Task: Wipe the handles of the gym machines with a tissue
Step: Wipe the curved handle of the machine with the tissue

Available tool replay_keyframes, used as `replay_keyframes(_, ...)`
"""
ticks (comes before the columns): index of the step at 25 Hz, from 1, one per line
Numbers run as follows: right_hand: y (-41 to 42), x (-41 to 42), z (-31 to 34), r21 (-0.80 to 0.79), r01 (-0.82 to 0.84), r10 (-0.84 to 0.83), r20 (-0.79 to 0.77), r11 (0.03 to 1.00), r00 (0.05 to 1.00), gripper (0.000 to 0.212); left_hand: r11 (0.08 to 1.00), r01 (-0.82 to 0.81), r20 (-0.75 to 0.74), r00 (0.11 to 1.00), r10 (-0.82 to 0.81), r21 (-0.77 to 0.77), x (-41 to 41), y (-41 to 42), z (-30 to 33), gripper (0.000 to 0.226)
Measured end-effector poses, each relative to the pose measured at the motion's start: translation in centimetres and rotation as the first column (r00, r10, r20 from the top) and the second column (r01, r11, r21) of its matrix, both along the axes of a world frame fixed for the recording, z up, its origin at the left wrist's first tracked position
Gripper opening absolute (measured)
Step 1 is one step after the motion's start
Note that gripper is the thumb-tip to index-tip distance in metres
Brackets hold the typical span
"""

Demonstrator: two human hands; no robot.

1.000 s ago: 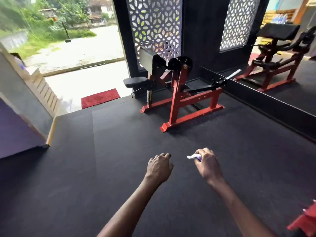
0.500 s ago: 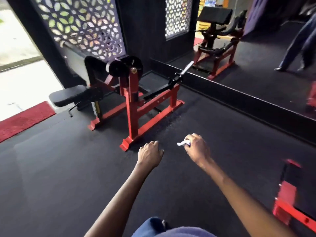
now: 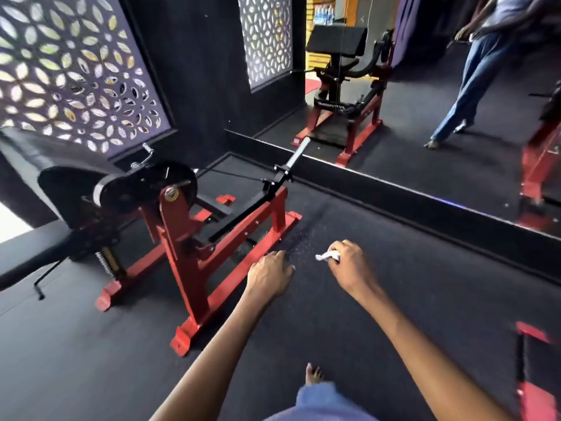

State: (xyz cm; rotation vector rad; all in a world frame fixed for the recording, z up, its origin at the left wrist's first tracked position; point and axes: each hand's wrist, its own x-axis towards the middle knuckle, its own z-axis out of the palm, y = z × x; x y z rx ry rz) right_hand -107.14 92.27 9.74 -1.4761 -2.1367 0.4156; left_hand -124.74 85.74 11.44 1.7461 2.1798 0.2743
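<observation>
Head view: right hand [image 3: 349, 265] out front over the black floor mat [image 3: 394, 314], fingers clenched round a wadded white tissue [image 3: 328, 255] that pokes out on the thumb side. Left hand [image 3: 268, 276] beside it, fingers loosely curled, grasping nothing. Red-framed gym machine [image 3: 182, 238] stands left of both hands, not touched. Its chrome handle bar [image 3: 297, 153] angles up toward the wall mirror [image 3: 425, 101], well apart from the tissue. Bare foot [image 3: 313, 373] on the mat below.

Red steel gym machine [image 3: 182, 238] on black rubber floor [image 3: 394, 299], left of both hands, wall mirror [image 3: 425, 117] behind, perhaps another red frame [image 3: 534, 375] far right.
</observation>
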Motion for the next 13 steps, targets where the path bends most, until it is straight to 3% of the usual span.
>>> replay_keyframes(6,20.5,-2.4,2.3,-0.007,-0.024,0.024,0.012,1.000,1.000,0.010,0.997,-0.040,0.001,0.999,0.040,0.061,-3.1,19.6,2.3,0.039)
replay_keyframes(13,44.0,-5.0,1.6,-0.048,-0.066,0.069,0.053,0.997,0.996,0.010,0.994,-0.085,0.034,0.996,0.083,0.070,-5.6,42.1,0.4,0.039)
